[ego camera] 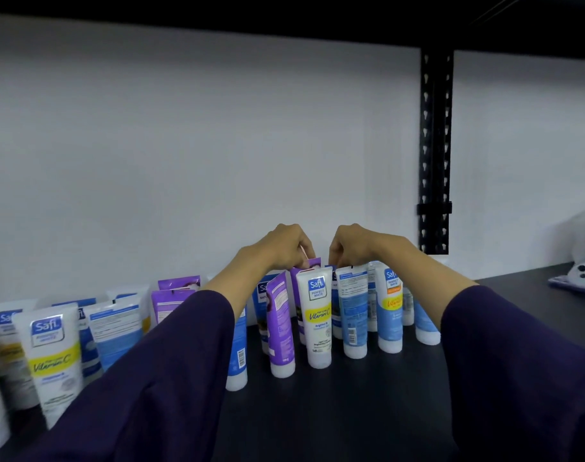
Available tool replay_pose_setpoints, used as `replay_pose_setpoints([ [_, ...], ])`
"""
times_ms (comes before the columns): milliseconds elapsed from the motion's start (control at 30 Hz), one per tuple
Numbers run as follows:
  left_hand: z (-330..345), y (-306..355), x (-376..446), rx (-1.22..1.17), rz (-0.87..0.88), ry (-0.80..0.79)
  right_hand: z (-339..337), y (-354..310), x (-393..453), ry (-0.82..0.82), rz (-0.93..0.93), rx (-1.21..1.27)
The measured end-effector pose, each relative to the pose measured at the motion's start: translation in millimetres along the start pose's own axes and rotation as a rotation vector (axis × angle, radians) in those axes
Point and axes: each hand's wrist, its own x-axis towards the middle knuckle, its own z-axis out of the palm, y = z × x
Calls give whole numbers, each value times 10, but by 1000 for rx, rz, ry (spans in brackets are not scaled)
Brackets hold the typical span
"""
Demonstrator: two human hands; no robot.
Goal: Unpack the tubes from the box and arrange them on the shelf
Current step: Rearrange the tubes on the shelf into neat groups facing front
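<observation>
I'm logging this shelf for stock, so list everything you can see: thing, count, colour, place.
tubes: more than a dozen, exact count hidden by the sleeves; white, blue and purple; standing cap-down along the back of the shelf, left to centre-right
shelf: one, black, under the tubes
wall: one, white, behind the shelf
upright: one, black, slotted, back right
soft toy: one, white, far right on the shelf
sleeves: two, dark purple, foreground
left hand: pinching a purple tube's top
right hand: pinching a blue tube's top
</observation>
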Motion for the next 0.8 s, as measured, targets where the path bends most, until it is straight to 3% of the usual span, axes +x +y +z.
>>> replay_pose_setpoints([
  [333, 9, 7, -4, -19, 1, -16, -5, 16, -43, 27, -56, 78],
  [500, 13, 46, 1, -68, 8, 8, -115, 104, -86, 152, -64, 203],
  [633, -18, 194, 85, -82, 61, 88, -282, 258, -211, 245, -45, 178],
  [800, 66, 521, 285, -102, 120, 71, -386, 577, -347, 247, 65, 96],
])
